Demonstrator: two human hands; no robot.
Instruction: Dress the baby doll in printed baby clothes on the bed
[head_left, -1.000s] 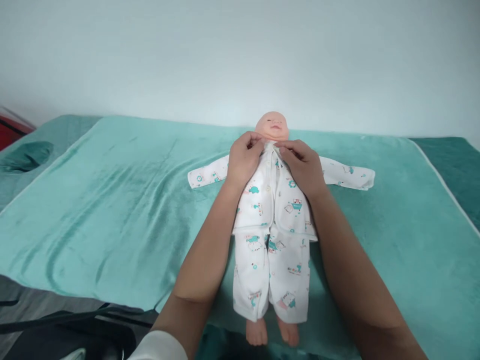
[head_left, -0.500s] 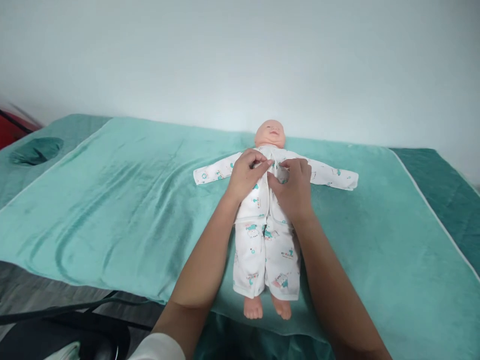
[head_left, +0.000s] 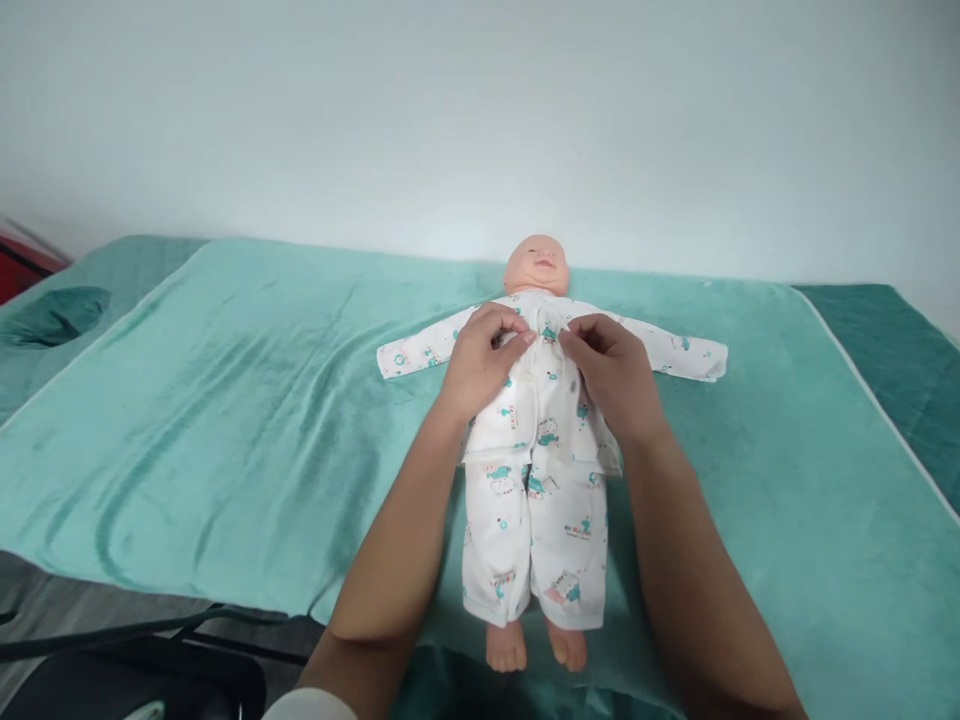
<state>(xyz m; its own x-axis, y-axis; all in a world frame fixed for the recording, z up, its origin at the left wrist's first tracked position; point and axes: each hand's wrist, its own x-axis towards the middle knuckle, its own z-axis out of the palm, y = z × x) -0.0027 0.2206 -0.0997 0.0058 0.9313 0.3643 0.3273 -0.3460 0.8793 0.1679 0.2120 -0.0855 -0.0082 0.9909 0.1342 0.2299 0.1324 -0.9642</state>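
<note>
A baby doll (head_left: 537, 266) lies on its back, head toward the wall, dressed in a white printed shirt (head_left: 551, 405) and matching pants (head_left: 534, 545). The sleeves stretch out to both sides, and bare feet show below the pants. My left hand (head_left: 487, 352) pinches the shirt front at the chest, thumb against fingers. Across the front opening, my right hand (head_left: 609, 362) pinches the other part of the shirt near its upper middle. The front edges lie close together down the belly. Any fastening between the fingertips is too small to make out.
A green velvety cover (head_left: 247, 400) spreads over the bed, with a face hole (head_left: 56, 315) at the left end. Behind it rises a pale wall (head_left: 480, 120). A black object (head_left: 135, 680) with dark straps stands on the floor at the lower left.
My right hand has moved slightly right, drawing its shirt panel outward and flatter. The left hand stays near the chest, a little lower. The view has shifted slightly.
</note>
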